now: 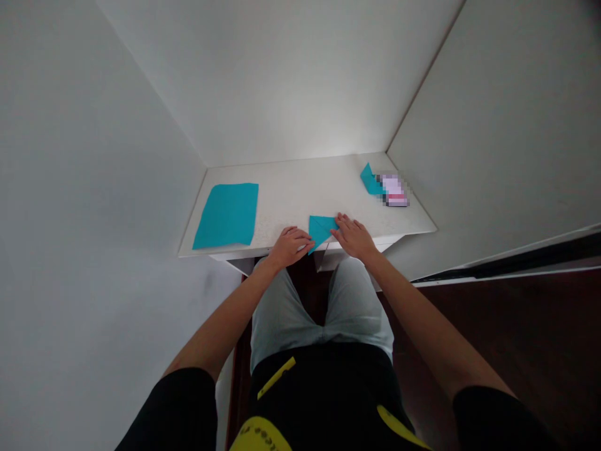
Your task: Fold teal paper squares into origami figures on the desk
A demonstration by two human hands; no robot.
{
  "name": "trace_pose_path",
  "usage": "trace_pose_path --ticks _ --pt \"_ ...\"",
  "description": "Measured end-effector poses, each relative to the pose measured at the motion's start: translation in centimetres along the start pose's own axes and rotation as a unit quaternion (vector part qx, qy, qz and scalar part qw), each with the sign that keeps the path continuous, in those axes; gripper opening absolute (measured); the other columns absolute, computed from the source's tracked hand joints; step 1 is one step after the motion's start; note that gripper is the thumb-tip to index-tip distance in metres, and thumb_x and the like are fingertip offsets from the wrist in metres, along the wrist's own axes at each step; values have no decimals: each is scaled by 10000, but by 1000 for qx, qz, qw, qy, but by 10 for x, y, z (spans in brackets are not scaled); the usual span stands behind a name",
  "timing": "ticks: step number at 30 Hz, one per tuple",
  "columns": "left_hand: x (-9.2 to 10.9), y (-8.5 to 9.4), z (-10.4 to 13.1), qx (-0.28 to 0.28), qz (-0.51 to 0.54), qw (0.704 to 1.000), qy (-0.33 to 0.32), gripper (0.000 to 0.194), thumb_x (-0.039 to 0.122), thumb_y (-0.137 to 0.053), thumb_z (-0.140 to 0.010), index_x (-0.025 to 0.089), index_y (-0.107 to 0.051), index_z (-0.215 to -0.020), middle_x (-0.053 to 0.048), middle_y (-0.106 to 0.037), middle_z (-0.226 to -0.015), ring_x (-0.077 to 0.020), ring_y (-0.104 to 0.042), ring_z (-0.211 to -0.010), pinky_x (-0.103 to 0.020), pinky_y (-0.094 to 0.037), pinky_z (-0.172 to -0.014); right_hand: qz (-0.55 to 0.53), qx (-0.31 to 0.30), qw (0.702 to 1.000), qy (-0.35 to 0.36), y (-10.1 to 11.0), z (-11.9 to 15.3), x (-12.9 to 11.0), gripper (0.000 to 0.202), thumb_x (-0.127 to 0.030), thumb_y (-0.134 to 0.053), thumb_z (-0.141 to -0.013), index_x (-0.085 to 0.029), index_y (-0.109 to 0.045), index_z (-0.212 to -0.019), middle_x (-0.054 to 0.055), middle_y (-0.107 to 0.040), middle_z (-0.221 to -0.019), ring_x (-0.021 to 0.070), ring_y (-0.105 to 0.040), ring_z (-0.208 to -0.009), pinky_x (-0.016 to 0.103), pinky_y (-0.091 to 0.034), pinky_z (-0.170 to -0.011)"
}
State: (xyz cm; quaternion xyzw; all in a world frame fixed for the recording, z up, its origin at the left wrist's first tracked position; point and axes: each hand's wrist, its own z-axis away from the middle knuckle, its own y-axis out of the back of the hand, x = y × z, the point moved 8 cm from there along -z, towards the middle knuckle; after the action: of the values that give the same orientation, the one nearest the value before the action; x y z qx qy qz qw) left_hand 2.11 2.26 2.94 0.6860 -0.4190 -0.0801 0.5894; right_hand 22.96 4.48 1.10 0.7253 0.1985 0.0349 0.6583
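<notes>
A small folded sheet of teal paper (321,229) lies at the front edge of the white table, with crease lines and a pointed lower corner. My left hand (291,246) is at its lower left, the fingers close together and the tips closed on that corner. At the paper's right corner is my right hand (354,237), its thumb and forefinger on either side of the corner and the other fingers resting on the tabletop. Both hands touch the paper; the parts under my fingertips are hidden.
A larger flat teal sheet (228,215) lies on the left of the white table (300,178). At the back right are another folded teal paper (370,181) and a blurred-out phone-like object (395,190). White walls enclose the table on the left, back and right.
</notes>
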Motion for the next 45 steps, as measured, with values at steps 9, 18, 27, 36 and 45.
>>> trace_pose_path --ticks 9,18,27,36,45 --pt "-7 -10 -19 -22 -19 999 34 480 484 -657 -1049 322 -666 -1501 -57 -625 -1606 -279 -545 -1508 -497 -365 -1292 -15 -19 999 36 3 -7 9 660 -558 -328 -1136 -189 -457 -1668 147 -405 -1757 311 -404 -1625 559 -356 -1291" --pt "-30 -17 -38 -62 -60 993 83 552 519 -595 -1051 415 -573 -1592 -3 -448 -1748 -348 -369 -1643 -616 -303 -1304 -9 -9 1000 -19 -3 -33 31 696 -593 -341 -1123 -176 -472 -1664 154 -410 -1753 322 -407 -1623 572 -334 -1306" --pt "-23 -11 -33 -35 -59 996 59 584 496 -668 -1016 378 -590 -1583 -49 -508 -1711 -341 -431 -1609 -591 -306 -1309 15 -7 1000 -9 6 -26 35 751 -612 -347 -1107 -139 -433 -1685 189 -417 -1739 353 -389 -1630 605 -322 -1302" --pt "-30 -1 -25 3 5 997 73 500 467 -812 -912 310 -752 -1383 -71 -705 -1477 -285 -627 -1393 -511 -312 -1320 4 24 1000 -19 12 22 35 705 -564 -410 -1105 -141 -449 -1667 190 -447 -1726 342 -412 -1619 579 -333 -1302" --pt "-25 -4 -22 12 5 999 37 303 427 -805 -929 301 -830 -1204 -74 -770 -1321 -258 -695 -1273 -567 -281 -1321 -2 52 998 -32 15 47 24 613 -518 -431 -1113 -139 -546 -1581 204 -511 -1684 344 -475 -1573 558 -365 -1276"
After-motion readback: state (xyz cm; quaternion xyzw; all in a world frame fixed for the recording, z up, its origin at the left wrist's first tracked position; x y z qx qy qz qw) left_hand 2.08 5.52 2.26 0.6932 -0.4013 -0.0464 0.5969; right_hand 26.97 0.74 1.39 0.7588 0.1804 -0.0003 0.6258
